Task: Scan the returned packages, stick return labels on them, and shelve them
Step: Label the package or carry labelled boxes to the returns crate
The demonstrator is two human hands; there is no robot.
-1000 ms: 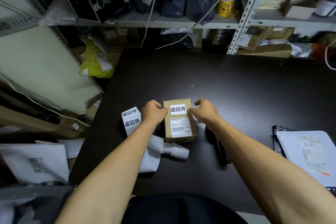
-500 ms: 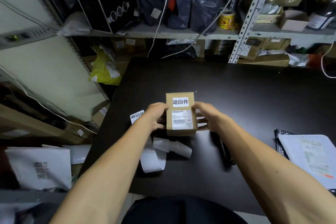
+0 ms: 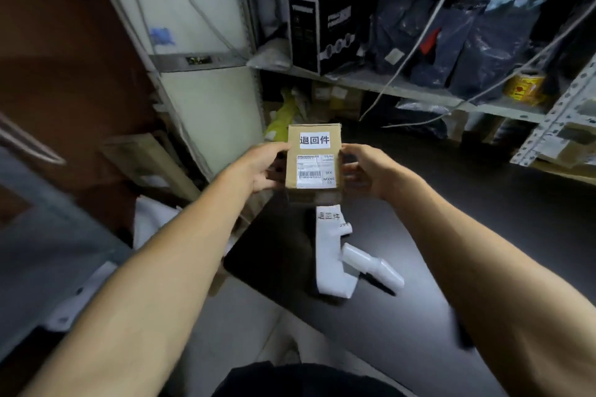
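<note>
Both arms are stretched forward from the bottom corners, forearms bare, meeting in the middle around one small cardboard box (image 3: 313,162). The left hand (image 3: 258,167) clamps the box's left side with the thumb up near the top edge and the fingers (image 3: 276,175) curled behind and under it. The right hand (image 3: 371,171) mirrors that on the right side, thumb near the top, fingers wrapped onto the side face. So both sets of fingers are closed on the box, one hand per side.

The box is up in the air, clear of the black table (image 3: 483,235), roughly over its left edge and in front of the metal shelf (image 3: 403,87). Its long axis runs away from the person, far end tipped up a bit, top face toward the camera. The print reads upright from here.

Count-wise: one box, two stickers on it. A white return label (image 3: 314,140) with three big black characters sits near the far end, and a shipping label (image 3: 315,171) with a barcode sits just below it, nearer the person.

Down on the table there's one strip of label backing paper (image 3: 332,255) with another printed label at its top, lying below the box, and a white rolled bit (image 3: 372,264) touching its right side.

The shelf behind holds a black carton (image 3: 319,32), some dark plastic bags (image 3: 451,35) and a yellow tape roll (image 3: 525,87). Everything's somewhat motion-blurred.
</note>
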